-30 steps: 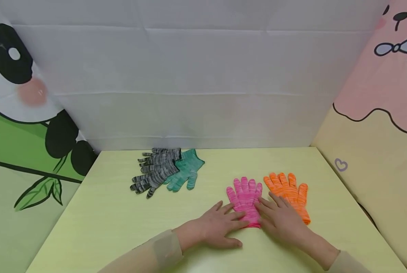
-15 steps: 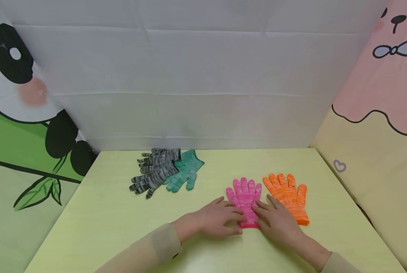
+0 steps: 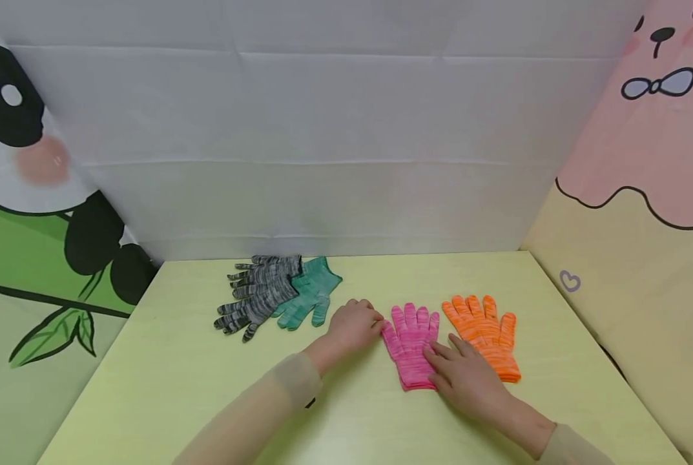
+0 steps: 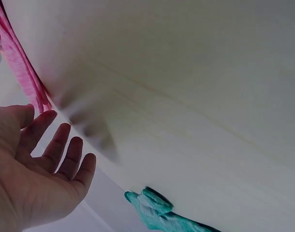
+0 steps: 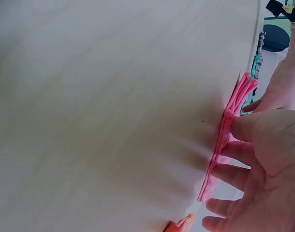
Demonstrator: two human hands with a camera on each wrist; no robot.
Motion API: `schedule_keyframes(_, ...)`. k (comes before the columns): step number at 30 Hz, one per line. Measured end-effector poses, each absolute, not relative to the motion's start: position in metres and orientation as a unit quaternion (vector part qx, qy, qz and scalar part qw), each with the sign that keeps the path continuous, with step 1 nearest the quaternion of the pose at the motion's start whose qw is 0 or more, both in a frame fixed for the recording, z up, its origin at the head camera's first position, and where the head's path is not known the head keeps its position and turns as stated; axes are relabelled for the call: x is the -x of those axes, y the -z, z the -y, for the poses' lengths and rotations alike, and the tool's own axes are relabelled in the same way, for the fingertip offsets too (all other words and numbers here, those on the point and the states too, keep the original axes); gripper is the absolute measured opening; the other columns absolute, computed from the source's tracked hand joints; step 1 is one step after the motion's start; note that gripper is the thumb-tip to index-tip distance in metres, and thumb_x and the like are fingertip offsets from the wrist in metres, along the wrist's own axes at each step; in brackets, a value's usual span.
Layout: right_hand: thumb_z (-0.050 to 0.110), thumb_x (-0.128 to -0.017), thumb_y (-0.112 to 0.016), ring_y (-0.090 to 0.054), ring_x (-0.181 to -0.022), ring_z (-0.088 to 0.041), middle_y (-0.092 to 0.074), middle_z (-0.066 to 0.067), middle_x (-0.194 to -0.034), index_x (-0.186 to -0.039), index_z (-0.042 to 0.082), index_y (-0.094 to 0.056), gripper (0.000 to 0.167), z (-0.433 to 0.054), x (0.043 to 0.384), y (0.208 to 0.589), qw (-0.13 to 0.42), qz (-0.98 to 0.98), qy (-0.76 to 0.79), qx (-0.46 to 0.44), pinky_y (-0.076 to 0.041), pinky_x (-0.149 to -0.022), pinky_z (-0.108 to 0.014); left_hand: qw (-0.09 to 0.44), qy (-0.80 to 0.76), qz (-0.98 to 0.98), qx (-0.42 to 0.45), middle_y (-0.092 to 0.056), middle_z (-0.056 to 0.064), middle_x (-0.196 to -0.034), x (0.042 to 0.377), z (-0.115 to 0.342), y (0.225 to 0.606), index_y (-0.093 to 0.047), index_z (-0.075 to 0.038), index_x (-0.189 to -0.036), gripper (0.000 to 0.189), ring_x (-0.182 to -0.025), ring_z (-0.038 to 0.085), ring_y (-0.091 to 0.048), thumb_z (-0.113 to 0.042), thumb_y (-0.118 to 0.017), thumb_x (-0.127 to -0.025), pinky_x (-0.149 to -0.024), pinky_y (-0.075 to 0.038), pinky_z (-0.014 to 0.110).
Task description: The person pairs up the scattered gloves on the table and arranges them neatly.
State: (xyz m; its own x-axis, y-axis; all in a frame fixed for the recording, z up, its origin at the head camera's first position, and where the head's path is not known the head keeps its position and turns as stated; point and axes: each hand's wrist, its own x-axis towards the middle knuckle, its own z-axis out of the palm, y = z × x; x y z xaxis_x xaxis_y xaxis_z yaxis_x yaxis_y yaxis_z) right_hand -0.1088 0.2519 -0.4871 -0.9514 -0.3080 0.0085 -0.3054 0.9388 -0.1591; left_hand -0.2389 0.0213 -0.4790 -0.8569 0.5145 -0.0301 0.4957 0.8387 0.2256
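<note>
A pink knitted glove [image 3: 411,352] lies flat on the table, fingers pointing away. At its leftmost finger is my left hand [image 3: 354,323]; in the left wrist view the thumb and index fingertip of that hand [image 4: 48,164] pinch the end of the pink glove [image 4: 24,72]. My right hand [image 3: 468,374] rests its extended fingers on the right side of the glove near the cuff. The right wrist view shows the fingers [image 5: 232,176] against the pink glove [image 5: 225,128]. Just beyond the right hand an orange glove [image 3: 488,332] lies spread out.
Grey-black striped gloves [image 3: 261,297] overlap a teal glove [image 3: 314,290] at the back left of the yellow table [image 3: 206,400]. A white wall sheet [image 3: 323,148] rises behind the table, with cartoon-printed panels at both sides.
My left hand has moved away from the pink glove's cuff, up and left to its leftmost finger. My right hand stays on the glove's right side. The view has shifted slightly.
</note>
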Motion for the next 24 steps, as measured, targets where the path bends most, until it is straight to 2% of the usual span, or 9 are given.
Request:
schedule_keyframes(8,0.040,-0.102,-0.063,-0.036,-0.144,-0.046,-0.055,-0.008,-0.150,-0.146,0.015,-0.060,0.051,-0.249,0.111,0.483,0.026,-0.985,0.059,0.158,-0.027,-0.118,-0.060,0.044,-0.108,-0.960,-0.253,-0.063,-0.005,-0.098,0.244,-0.030,0.483,-0.080,-0.025,-0.105,0.019,-0.090,0.018,-0.053,-0.038,-0.068,-0.099,-0.075,-0.049,0.034)
schedule_keyframes(14,0.040,-0.102,-0.062,-0.037,-0.143,-0.046,-0.055,-0.009,-0.149,-0.145,0.015,-0.060,0.051,-0.250,0.112,0.485,0.025,-0.985,0.058,0.162,-0.028,-0.117,-0.060,0.094,-0.183,-0.955,-0.216,-0.060,-0.006,-0.086,0.245,-0.033,0.482,-0.072,-0.019,-0.098,0.016,-0.081,0.016,-0.053,-0.035,-0.070,-0.098,-0.071,-0.048,0.032)
schedule_keyframes(20,0.040,-0.102,-0.062,-0.036,-0.144,-0.046,-0.055,-0.008,-0.149,-0.146,0.016,-0.060,0.050,-0.251,0.112,0.485,0.022,-0.985,0.057,0.161,-0.026,-0.118,-0.061,0.144,-0.282,-0.928,-0.198,-0.060,-0.002,-0.086,0.243,-0.030,0.475,-0.064,-0.015,-0.101,0.011,-0.076,0.016,-0.055,-0.025,-0.067,-0.100,-0.070,-0.049,0.033)
schedule_keyframes(24,0.041,-0.101,-0.063,-0.035,-0.145,-0.045,-0.056,-0.008,-0.149,-0.146,0.017,-0.060,0.051,-0.251,0.112,0.483,0.024,-0.986,0.053,0.157,-0.025,-0.118,-0.063,0.148,-0.289,-0.922,-0.209,-0.060,0.000,-0.088,0.245,-0.027,0.474,-0.063,-0.012,-0.104,0.006,-0.078,0.017,-0.054,-0.016,-0.066,-0.100,-0.073,-0.049,0.033)
